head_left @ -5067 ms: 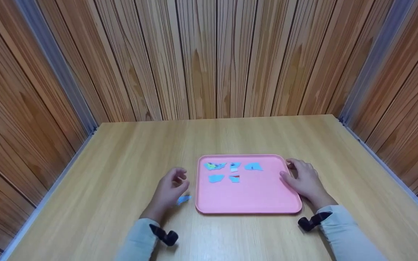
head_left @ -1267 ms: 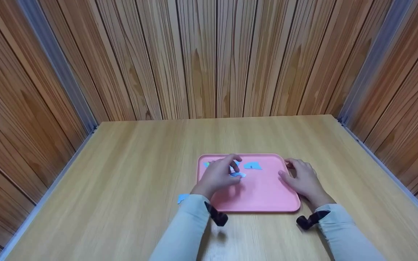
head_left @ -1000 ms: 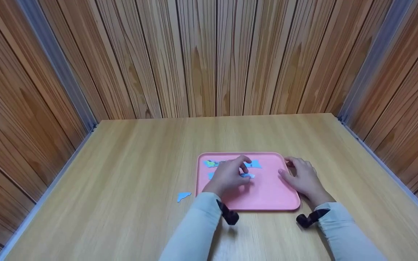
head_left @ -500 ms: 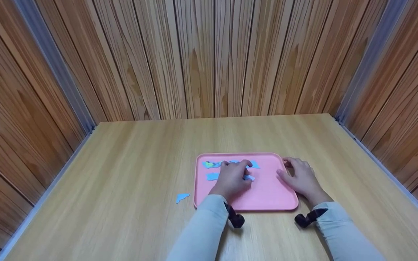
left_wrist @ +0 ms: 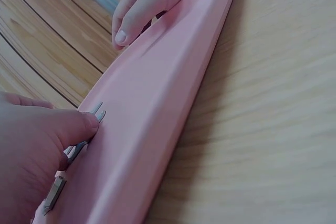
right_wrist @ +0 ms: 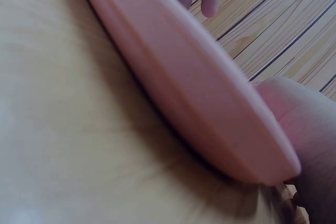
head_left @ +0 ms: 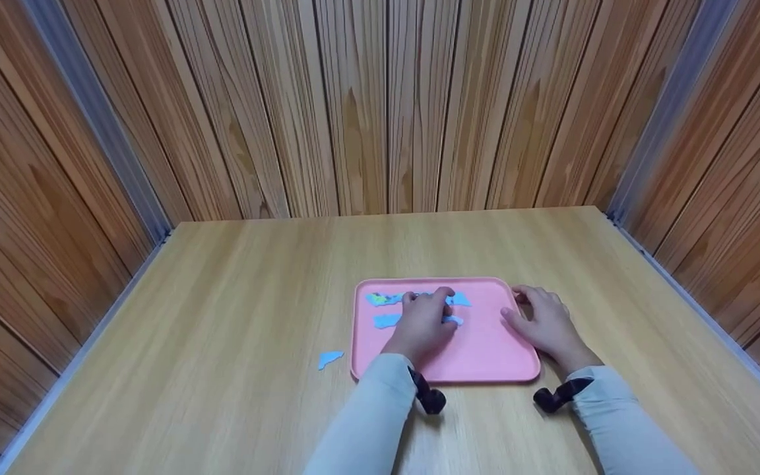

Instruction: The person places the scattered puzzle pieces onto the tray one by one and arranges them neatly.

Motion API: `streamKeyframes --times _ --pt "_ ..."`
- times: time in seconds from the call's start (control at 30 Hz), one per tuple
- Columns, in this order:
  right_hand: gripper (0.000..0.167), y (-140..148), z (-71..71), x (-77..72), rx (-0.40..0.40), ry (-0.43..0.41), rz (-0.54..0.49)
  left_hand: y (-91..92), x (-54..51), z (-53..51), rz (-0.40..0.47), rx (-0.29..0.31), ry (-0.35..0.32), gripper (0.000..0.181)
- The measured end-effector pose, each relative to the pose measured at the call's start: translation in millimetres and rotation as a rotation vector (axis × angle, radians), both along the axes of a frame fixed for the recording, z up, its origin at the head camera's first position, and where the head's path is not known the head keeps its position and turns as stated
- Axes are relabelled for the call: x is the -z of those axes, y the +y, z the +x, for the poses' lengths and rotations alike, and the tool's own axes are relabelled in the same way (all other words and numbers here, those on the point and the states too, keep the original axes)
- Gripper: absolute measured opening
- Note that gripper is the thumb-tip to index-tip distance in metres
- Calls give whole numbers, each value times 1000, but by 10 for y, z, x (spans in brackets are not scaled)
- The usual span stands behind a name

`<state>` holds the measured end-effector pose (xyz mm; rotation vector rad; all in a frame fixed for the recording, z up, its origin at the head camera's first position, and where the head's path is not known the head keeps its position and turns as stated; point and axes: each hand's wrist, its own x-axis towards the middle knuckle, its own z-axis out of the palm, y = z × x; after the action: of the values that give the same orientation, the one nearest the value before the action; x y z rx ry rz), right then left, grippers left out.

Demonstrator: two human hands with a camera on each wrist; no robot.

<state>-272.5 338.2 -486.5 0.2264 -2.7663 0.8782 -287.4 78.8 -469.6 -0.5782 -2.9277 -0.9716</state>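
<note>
A flat light-blue puzzle piece (head_left: 454,320) with a jagged edge lies under the thumb and fingers of my left hand (head_left: 421,324), which pinches it at the middle of the pink tray (head_left: 485,356). In the left wrist view the thumb presses on the piece's edge, close to the tray surface. Several blue pieces lie in a back row, among them a piece with a yellow-green patch (head_left: 380,299); another blue piece (head_left: 386,320) sits left of my left hand, which covers part of both rows. My right hand (head_left: 548,326) holds the tray's right rim, thumb inside.
One loose blue piece (head_left: 330,359) lies on the wooden table (head_left: 221,343), just left of the tray. Wood-panelled walls (head_left: 367,105) enclose the table at the back and sides. Each wrist wears a small black camera (head_left: 429,396).
My left hand has come from beside the tray to its middle, carrying a puzzle piece rightward and lowering it. Over the last half second it has stayed nearly still. My right hand keeps its place.
</note>
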Motion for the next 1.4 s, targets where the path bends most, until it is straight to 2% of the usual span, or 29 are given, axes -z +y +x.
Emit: streamKeyframes --times 0.13,0.27,0.33,0.4,0.53,0.67,0.73,0.87,1.0,1.1,1.23,1.4 --pt "68 8 -1 -17 1 -6 -6 10 0 -5 23 -7 -18 49" --pt "67 13 1 -10 4 -6 -11 -18 -27 -9 62 41 24 54" --pt "66 14 -1 -3 2 -5 -10 -65 -62 -6 110 56 44 55" --pt "66 14 -2 -1 1 -5 -8 -139 -120 12 185 53 38 55" --pt "67 9 -3 2 6 -16 -6 -362 -261 78 307 42 37 52" --pt "65 4 -1 -13 10 -11 1 -644 -369 142 355 65 106 49" --pt "64 2 -3 -14 10 -12 3 -798 -398 184 378 55 116 48" --pt "65 7 -3 -13 11 -22 5 -1101 -423 282 415 -28 52 47" --pt "65 10 -5 -30 11 -18 3 -1355 -397 354 448 -143 -39 45" --pt "66 3 -11 -36 6 -22 3 -1525 -319 403 461 -206 -80 44" --pt "69 1 -9 -22 9 -42 1 -1725 -143 459 454 -208 -106 46" --pt "70 -3 1 -16 16 -52 -4 -1927 52 488 445 -181 -117 46"
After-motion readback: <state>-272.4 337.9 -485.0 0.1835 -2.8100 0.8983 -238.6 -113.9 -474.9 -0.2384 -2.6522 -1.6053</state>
